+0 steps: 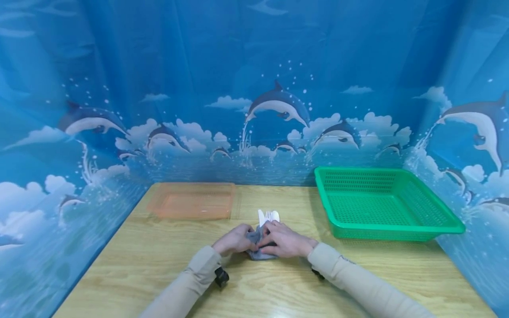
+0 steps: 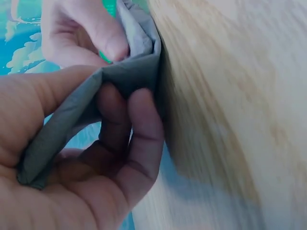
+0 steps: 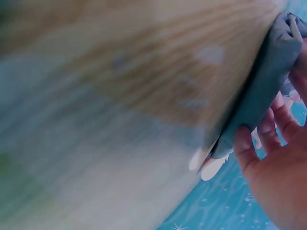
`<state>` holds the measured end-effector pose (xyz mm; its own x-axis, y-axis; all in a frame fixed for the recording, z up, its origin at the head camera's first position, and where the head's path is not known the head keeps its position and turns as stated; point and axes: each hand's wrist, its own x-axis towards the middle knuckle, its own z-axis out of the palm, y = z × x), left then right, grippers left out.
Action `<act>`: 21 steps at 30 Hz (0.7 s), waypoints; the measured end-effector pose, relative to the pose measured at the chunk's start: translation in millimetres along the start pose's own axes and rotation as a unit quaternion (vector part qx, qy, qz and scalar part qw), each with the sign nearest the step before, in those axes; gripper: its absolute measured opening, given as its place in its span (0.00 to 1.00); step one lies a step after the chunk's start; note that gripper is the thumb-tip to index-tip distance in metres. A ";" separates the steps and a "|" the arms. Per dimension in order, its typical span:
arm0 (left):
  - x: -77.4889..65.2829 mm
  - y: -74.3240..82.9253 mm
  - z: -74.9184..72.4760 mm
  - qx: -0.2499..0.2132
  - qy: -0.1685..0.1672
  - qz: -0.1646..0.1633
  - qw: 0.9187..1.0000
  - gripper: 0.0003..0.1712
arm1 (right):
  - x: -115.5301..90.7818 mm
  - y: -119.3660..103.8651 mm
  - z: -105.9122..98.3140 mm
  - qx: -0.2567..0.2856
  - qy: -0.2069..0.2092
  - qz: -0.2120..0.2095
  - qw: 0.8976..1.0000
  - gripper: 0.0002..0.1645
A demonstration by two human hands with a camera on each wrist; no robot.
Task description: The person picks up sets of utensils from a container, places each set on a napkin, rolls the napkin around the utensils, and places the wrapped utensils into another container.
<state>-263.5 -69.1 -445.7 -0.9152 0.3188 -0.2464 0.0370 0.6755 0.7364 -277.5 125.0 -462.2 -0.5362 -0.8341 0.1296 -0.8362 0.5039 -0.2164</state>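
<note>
On the table in front of me, a folded grey cloth napkin [image 1: 263, 255] is wrapped about the lower part of a white knife [image 1: 260, 217], a fork [image 1: 268, 216] and a spoon [image 1: 275, 216], whose upper ends stick out at the far side. My left hand [image 1: 237, 240] grips the napkin's left side; in the left wrist view a fold of the cloth [image 2: 132, 72] runs between its thumb and curled fingers. From the right, my right hand [image 1: 284, 240] holds the napkin, its fingers [image 3: 244, 148] bent along the rolled cloth [image 3: 261, 96].
At the back left of the wooden table [image 1: 131, 274] stands a see-through orange tray [image 1: 191, 216]. A green plastic basket [image 1: 393, 232] with slotted walls takes up the back right. Behind the table hangs a blue dolphin-print curtain [image 1: 222, 53].
</note>
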 end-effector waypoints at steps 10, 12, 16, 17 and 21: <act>-1.5 1.4 4.1 -0.059 0.014 0.010 0.998 0.25 | 8.9 2.1 -2.3 0.095 -0.006 0.043 0.995 0.12; -0.9 1.5 5.0 -0.068 0.018 0.018 0.997 0.26 | 10.1 1.8 -2.8 0.101 -0.004 0.045 0.994 0.12; -0.6 1.8 7.1 -0.071 0.032 0.028 0.997 0.28 | 12.5 2.7 -1.7 0.114 0.002 0.047 0.992 0.11; -0.7 2.1 7.7 -0.072 0.036 0.030 0.996 0.29 | 12.9 2.8 -1.5 0.117 0.004 0.049 0.992 0.10; -0.7 3.7 10.5 -0.089 0.041 0.038 0.994 0.31 | 14.1 3.4 -0.5 0.113 0.012 0.060 0.992 0.05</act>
<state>-258.5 -59.9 -449.4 -0.9424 0.3047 -0.1383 0.0435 0.5213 0.8523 -288.0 115.1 -460.6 -0.6360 -0.7635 0.1124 -0.7198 0.5343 -0.4433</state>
